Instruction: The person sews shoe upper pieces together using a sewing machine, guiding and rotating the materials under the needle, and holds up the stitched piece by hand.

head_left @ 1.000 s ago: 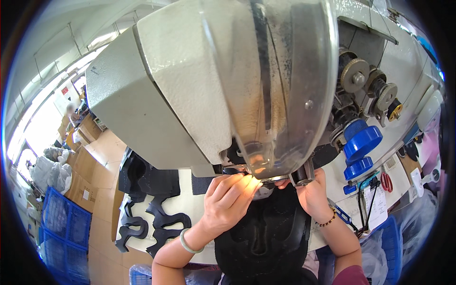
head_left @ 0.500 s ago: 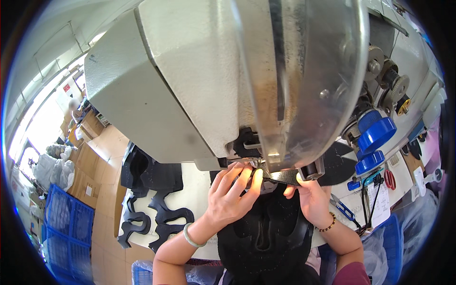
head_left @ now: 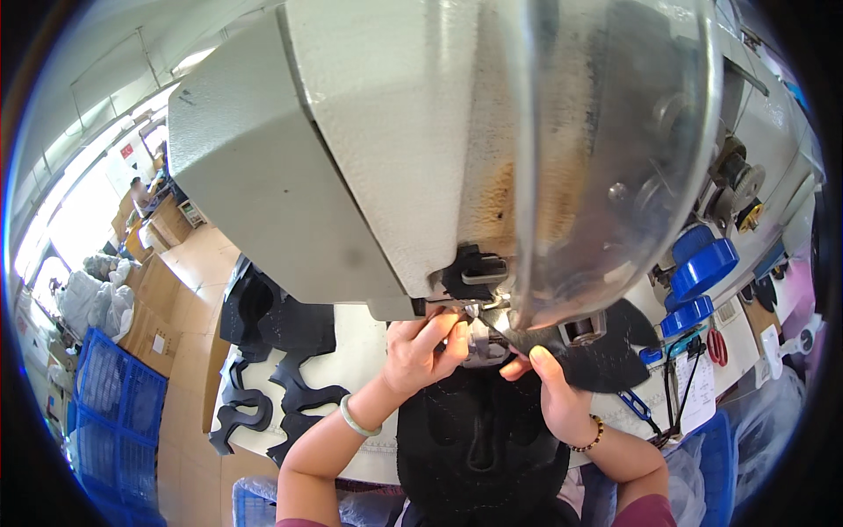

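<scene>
A large sewing machine head (head_left: 378,176) fills the upper view, with a shiny metal needle area (head_left: 483,329) below it. My left hand (head_left: 423,356) is closed just left of the needle area; its fingertips are bent under the head, and what they pinch is hidden. A dark, flat, curved fabric piece (head_left: 610,356) runs from the needle area out to the right. My right hand (head_left: 562,400) pinches its near edge between thumb and forefinger. Nearer to me, a moulded black piece (head_left: 487,439) with a raised centre hangs below both hands.
Black cut pieces (head_left: 307,382) lie on the white tabletop (head_left: 364,351) at left. Blue snips (head_left: 634,406), red-handled scissors (head_left: 716,347), cables and a paper sheet (head_left: 700,391) sit at right. Blue crates (head_left: 118,395) stand on the floor. A person (head_left: 139,193) is far left.
The dark fabric piece has swung round, its wide part now nearer me at right. My left fingers have curled in. My right hand has moved slightly nearer me and left.
</scene>
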Action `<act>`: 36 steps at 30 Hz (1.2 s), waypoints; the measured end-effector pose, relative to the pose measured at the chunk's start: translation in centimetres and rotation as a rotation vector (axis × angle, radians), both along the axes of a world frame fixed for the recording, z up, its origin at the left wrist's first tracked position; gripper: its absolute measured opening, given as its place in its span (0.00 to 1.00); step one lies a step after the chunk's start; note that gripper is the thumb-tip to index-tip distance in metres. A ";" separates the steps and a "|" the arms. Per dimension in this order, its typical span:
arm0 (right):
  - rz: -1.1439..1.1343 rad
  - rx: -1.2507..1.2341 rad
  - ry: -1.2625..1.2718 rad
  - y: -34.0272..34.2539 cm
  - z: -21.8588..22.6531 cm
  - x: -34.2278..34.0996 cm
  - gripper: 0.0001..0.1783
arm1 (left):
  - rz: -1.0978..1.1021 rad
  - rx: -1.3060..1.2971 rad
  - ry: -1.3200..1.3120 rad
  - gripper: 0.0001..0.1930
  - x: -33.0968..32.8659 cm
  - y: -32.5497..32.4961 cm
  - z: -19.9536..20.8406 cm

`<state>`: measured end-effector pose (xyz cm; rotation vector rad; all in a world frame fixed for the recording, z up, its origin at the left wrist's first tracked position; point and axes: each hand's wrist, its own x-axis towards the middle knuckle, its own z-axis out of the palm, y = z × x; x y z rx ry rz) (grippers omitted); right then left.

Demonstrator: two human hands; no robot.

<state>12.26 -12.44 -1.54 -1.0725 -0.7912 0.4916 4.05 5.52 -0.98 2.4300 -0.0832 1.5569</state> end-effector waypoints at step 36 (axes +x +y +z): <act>0.172 0.417 0.251 2.0 -1.2 1.8 0.19 | -0.126 -0.125 0.028 0.13 6.5 -4.1 8.3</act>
